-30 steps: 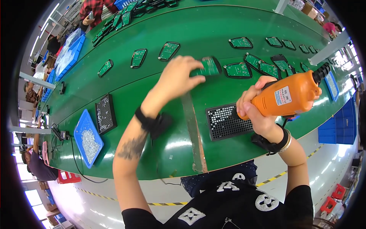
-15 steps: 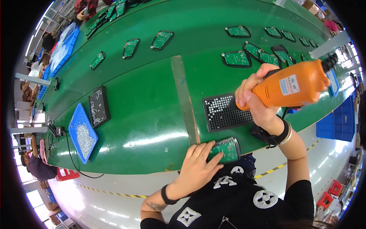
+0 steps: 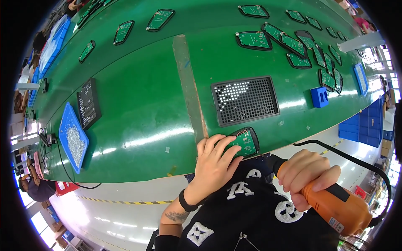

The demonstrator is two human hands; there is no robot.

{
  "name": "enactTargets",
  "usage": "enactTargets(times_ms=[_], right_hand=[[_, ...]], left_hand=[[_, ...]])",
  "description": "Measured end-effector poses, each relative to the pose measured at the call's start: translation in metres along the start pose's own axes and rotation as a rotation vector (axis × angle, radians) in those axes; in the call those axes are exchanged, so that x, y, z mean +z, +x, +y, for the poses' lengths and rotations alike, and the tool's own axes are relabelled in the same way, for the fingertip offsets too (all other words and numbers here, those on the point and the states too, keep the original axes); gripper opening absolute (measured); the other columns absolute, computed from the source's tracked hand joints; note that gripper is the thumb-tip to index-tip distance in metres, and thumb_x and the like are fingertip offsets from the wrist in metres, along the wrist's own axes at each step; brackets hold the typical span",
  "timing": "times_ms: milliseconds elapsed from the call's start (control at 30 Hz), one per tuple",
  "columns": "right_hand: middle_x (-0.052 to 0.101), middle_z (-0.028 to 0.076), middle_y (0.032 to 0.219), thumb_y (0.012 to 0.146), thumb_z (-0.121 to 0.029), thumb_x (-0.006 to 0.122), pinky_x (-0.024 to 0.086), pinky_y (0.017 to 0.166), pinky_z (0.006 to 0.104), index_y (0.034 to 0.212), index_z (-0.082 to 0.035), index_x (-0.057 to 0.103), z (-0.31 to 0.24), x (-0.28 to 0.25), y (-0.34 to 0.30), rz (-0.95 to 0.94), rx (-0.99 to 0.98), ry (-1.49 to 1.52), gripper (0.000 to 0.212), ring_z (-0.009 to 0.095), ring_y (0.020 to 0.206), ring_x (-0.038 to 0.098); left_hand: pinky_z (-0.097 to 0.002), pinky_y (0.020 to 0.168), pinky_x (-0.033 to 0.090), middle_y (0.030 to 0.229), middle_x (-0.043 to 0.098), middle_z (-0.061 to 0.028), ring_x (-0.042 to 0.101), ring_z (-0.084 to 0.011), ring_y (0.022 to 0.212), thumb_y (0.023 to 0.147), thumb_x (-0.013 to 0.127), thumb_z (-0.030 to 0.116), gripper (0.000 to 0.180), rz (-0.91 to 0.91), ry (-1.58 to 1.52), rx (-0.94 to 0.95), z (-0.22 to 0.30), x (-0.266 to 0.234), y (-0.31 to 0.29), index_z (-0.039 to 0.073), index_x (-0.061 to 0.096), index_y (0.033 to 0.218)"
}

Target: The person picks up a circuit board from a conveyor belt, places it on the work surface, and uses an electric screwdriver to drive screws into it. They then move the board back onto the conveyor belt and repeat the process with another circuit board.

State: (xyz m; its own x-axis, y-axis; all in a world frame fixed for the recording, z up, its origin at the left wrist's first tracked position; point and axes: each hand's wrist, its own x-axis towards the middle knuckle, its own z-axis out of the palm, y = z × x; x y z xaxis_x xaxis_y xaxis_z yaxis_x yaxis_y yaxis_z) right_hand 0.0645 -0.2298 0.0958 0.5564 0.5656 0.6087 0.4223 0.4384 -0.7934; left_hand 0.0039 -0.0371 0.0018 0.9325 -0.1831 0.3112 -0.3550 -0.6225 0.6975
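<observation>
My left hand (image 3: 214, 161) rests over the near side of a green circuit board (image 3: 248, 144) in a black housing, at the table's front edge. Its fingers lie across the board and hold it. In my right hand (image 3: 309, 175) is an orange electric screwdriver (image 3: 341, 209), held off the table at the lower right. Its dark nose points up and left, toward the board but apart from it; I cannot make out the bit's tip. Just beyond the board lies a black perforated tray (image 3: 259, 113) with small whitish screws in its upper left holes.
Several boards in black housings (image 3: 253, 39) lie at the far right. A blue slotted block (image 3: 319, 97) stands near the right edge. On the left are a blue tray of small parts (image 3: 75, 144) and another black tray (image 3: 90, 111). A black cable (image 3: 368, 165) trails from the screwdriver.
My right hand has brought the screwdriver from over the black tray down toward my body at the lower right. My left hand stays on the board. The whole view has shifted somewhat.
</observation>
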Motion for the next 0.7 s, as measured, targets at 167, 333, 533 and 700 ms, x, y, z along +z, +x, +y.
enactTargets(times_ms=[167,333,533,700], right_hand=[[0.054,0.004,0.056,0.074,0.000,0.065,0.050,0.042,0.0296,0.103,-0.007,0.035,0.0029,0.0008,-0.0053,0.045,0.000,-0.046,0.043,0.017,0.042,0.054],[0.054,0.004,0.055,0.073,0.001,0.063,0.050,0.041,0.0288,0.103,-0.008,0.034,0.0047,0.0010,-0.0050,0.041,0.009,-0.032,0.042,0.016,0.042,0.054],[0.053,0.004,0.055,0.074,0.001,0.062,0.050,0.040,0.0291,0.103,-0.008,0.034,0.0079,0.0009,-0.0053,0.057,0.008,-0.054,0.042,0.016,0.042,0.053],[0.053,0.004,0.055,0.074,0.001,0.062,0.050,0.040,0.0294,0.104,-0.009,0.033,0.0083,-0.0012,-0.0055,0.054,0.013,-0.059,0.043,0.016,0.042,0.054]], left_hand=[[-0.0409,0.088,0.033,0.111,0.058,-0.0044,0.050,-0.0268,0.103,0.063,0.077,0.008,0.033,0.001,-0.012,-0.017,0.0023,-0.0004,0.0022,0.009,0.061,0.092],[-0.0406,0.088,0.032,0.111,0.058,-0.0043,0.050,-0.0268,0.102,0.063,0.078,0.008,0.034,0.009,-0.005,-0.021,0.0020,-0.0008,0.0019,0.009,0.060,0.092],[-0.0410,0.089,0.031,0.111,0.058,-0.0043,0.050,-0.0268,0.102,0.063,0.078,0.008,0.034,0.015,-0.008,-0.029,0.0008,-0.0005,0.0021,0.010,0.060,0.092],[-0.0413,0.089,0.030,0.111,0.058,-0.0044,0.050,-0.0267,0.102,0.062,0.078,0.008,0.034,0.014,-0.014,-0.029,0.0010,0.0000,0.0034,0.010,0.060,0.092]])
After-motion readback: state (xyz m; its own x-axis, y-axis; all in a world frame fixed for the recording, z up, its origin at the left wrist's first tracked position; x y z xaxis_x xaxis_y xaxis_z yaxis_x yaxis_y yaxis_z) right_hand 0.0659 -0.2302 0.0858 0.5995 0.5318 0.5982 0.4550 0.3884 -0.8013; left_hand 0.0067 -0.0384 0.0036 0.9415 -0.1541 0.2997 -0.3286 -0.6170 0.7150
